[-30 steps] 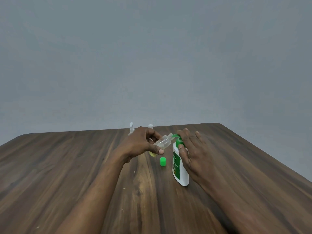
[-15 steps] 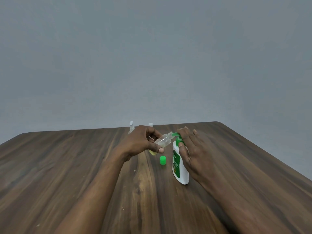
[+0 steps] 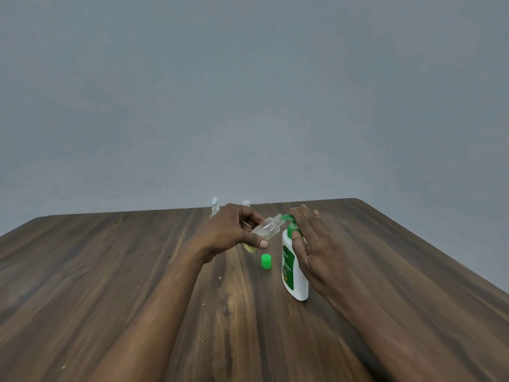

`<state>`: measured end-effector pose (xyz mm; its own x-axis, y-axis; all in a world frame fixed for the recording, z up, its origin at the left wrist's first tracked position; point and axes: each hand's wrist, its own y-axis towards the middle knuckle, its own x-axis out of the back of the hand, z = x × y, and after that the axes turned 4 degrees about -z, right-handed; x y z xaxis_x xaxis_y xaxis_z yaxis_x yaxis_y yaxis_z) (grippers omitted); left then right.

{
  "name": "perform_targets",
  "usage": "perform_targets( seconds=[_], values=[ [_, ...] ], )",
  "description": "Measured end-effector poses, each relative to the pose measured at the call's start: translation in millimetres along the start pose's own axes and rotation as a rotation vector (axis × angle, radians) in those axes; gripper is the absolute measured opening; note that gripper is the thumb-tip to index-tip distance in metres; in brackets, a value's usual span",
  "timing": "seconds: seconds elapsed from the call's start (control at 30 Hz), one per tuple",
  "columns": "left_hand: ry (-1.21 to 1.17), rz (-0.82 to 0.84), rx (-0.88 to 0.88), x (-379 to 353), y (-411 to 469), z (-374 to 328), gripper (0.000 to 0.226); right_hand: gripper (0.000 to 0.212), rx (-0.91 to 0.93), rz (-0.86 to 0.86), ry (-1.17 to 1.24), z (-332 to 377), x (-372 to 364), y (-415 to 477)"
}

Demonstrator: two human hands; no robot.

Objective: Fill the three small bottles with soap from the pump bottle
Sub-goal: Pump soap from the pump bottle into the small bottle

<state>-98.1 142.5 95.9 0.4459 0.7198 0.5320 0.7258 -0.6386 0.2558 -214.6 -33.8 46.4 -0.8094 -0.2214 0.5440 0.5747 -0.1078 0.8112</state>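
Observation:
A white pump bottle (image 3: 294,274) with a green pump head stands on the wooden table (image 3: 110,271). My right hand (image 3: 311,241) rests on the pump head, thumb against the bottle's neck. My left hand (image 3: 231,230) holds a small clear bottle (image 3: 268,228) tilted, its open mouth at the green spout; a little yellowish soap lies in its lower end. A loose green cap (image 3: 266,261) stands on the table below it. Two more small bottles (image 3: 214,206) (image 3: 246,203) with white tops stand behind my left hand, mostly hidden.
The dark wooden table has a rounded far right corner and runs wide to the left and right of my arms. Behind it is a plain grey wall. A few tiny crumbs lie on the wood near my left forearm.
Both hands and the bottles stay nearly in place. My right hand's fingers have shifted slightly on the pump head; the small bottle remains at the spout.

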Motion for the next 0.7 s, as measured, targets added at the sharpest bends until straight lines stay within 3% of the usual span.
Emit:
perform_targets(
  seconds=[0.7],
  values=[
    [-0.006,0.015,0.006,-0.1,0.6,2.4,0.037,0.052,0.004,0.026,-0.009,1.1,0.8,-1.3]
  ],
)
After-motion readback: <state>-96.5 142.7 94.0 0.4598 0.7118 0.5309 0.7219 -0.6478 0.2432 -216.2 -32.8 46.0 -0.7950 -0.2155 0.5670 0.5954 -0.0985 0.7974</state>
